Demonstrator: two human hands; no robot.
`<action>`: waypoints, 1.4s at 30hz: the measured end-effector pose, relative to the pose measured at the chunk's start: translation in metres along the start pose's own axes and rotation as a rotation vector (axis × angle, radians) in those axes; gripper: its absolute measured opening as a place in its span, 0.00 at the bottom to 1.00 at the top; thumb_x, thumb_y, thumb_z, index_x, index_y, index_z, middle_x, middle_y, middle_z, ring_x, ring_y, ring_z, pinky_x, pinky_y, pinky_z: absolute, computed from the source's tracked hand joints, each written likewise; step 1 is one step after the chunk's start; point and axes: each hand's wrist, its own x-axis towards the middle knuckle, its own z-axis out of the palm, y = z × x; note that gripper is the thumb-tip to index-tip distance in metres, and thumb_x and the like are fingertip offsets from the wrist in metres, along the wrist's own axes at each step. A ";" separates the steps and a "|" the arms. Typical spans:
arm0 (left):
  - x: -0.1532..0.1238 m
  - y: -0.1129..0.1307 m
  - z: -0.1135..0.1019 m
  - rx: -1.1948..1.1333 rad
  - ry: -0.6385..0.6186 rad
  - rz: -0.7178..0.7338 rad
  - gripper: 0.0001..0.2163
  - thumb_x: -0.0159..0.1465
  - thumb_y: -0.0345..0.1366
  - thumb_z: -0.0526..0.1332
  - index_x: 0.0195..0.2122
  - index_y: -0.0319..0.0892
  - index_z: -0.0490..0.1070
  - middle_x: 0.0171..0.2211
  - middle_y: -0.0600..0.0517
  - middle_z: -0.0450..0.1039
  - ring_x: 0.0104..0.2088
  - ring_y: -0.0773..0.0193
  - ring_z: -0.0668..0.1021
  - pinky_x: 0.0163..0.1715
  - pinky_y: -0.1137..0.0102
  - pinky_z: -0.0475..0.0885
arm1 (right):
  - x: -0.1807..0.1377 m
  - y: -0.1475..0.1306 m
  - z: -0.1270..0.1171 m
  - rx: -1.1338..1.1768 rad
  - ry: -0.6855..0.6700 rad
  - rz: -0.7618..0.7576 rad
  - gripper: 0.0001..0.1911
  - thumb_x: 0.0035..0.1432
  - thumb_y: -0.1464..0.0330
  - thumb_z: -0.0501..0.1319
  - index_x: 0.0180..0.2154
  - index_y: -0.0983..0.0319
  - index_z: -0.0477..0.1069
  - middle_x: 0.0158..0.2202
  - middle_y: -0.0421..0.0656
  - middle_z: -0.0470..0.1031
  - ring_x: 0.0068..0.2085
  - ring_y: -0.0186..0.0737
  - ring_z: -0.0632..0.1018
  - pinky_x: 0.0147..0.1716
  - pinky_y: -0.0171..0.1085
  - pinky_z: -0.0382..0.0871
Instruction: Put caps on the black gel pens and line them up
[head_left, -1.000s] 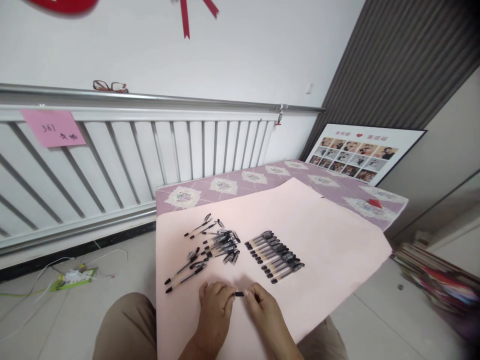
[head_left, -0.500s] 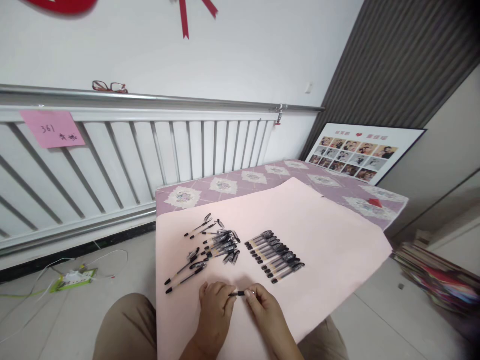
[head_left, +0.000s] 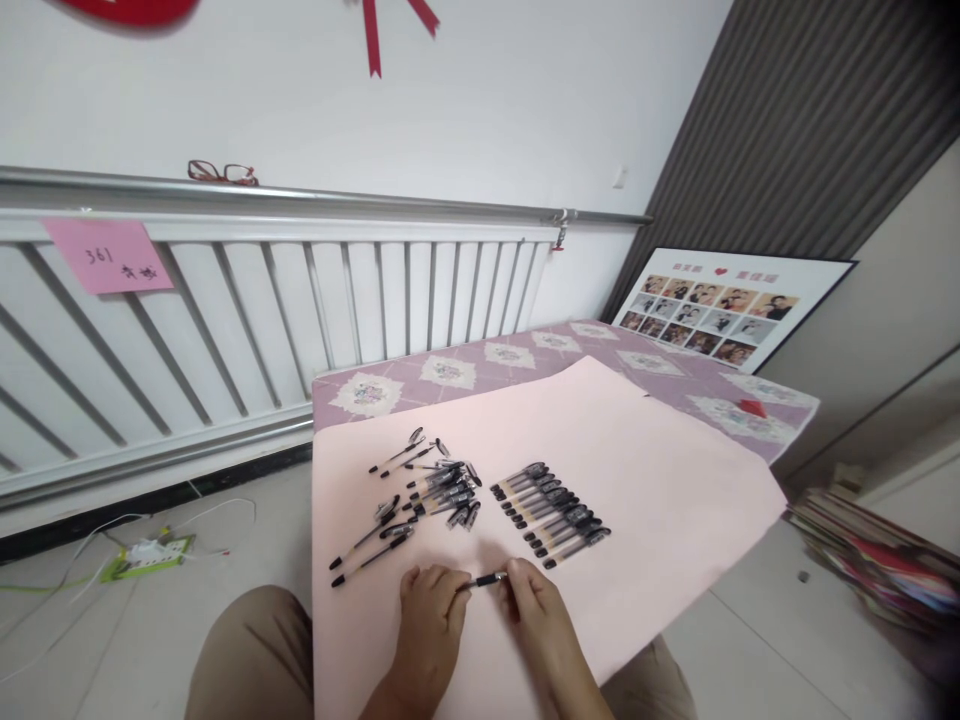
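Observation:
A gel pen [head_left: 486, 580] with a black grip lies level between my two hands, just above the pink sheet [head_left: 622, 440]. My left hand [head_left: 433, 615] is closed around its rear part, which the fingers hide. At the tip end, the thumb and fingers of my right hand [head_left: 536, 605] are pinched together; whether a cap is inside them cannot be made out. Beyond my left hand lies a jumbled group of loose pens [head_left: 442, 485], with clear black-clipped caps [head_left: 463, 515] among them. A slanted row of capped pens [head_left: 555, 515] lies beyond my right hand.
Under the pink sheet is a purple patterned tablecloth [head_left: 510, 355]. A white radiator [head_left: 375, 300] runs behind the table, with glasses [head_left: 223, 173] on its pipe. A photo board [head_left: 697, 310] leans at the far right. A power strip [head_left: 150, 558] lies on the floor.
My right hand has shifted slightly right and away from me along the pen, so more of the pen's front end shows. My left hand has barely moved.

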 end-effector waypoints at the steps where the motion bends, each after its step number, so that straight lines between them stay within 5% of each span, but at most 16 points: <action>1: 0.000 -0.002 0.001 -0.024 0.022 -0.018 0.11 0.61 0.30 0.51 0.38 0.47 0.70 0.36 0.52 0.74 0.40 0.61 0.73 0.48 0.59 0.59 | 0.005 0.001 0.000 -0.053 0.032 -0.040 0.20 0.61 0.60 0.44 0.22 0.60 0.63 0.17 0.36 0.64 0.21 0.35 0.67 0.22 0.32 0.62; 5: 0.000 -0.008 0.003 -0.128 0.086 -0.119 0.10 0.61 0.32 0.50 0.40 0.43 0.69 0.37 0.50 0.74 0.40 0.61 0.73 0.43 0.62 0.65 | 0.034 0.005 0.002 -0.289 0.121 -0.226 0.10 0.55 0.68 0.50 0.32 0.61 0.70 0.30 0.44 0.73 0.33 0.40 0.74 0.34 0.36 0.67; 13: 0.003 -0.003 -0.004 -0.314 0.077 -0.257 0.11 0.62 0.37 0.49 0.40 0.42 0.67 0.34 0.51 0.71 0.36 0.63 0.73 0.38 0.68 0.68 | 0.076 0.003 0.026 -0.494 0.003 -0.405 0.16 0.50 0.79 0.52 0.39 0.61 0.71 0.41 0.47 0.73 0.43 0.41 0.72 0.45 0.37 0.63; 32: 0.004 -0.004 -0.003 -0.410 0.099 -0.283 0.12 0.62 0.38 0.50 0.42 0.41 0.68 0.34 0.50 0.72 0.35 0.63 0.73 0.38 0.69 0.68 | 0.076 -0.005 0.019 -0.929 -0.121 -0.306 0.13 0.55 0.74 0.52 0.40 0.60 0.70 0.39 0.49 0.70 0.41 0.46 0.68 0.36 0.37 0.61; 42: 0.005 -0.005 -0.001 -0.409 0.099 -0.270 0.12 0.61 0.39 0.50 0.41 0.41 0.69 0.33 0.50 0.72 0.34 0.62 0.73 0.37 0.68 0.68 | 0.081 -0.016 0.012 -0.972 -0.246 -0.303 0.11 0.56 0.72 0.52 0.39 0.61 0.70 0.43 0.47 0.70 0.45 0.44 0.67 0.42 0.35 0.60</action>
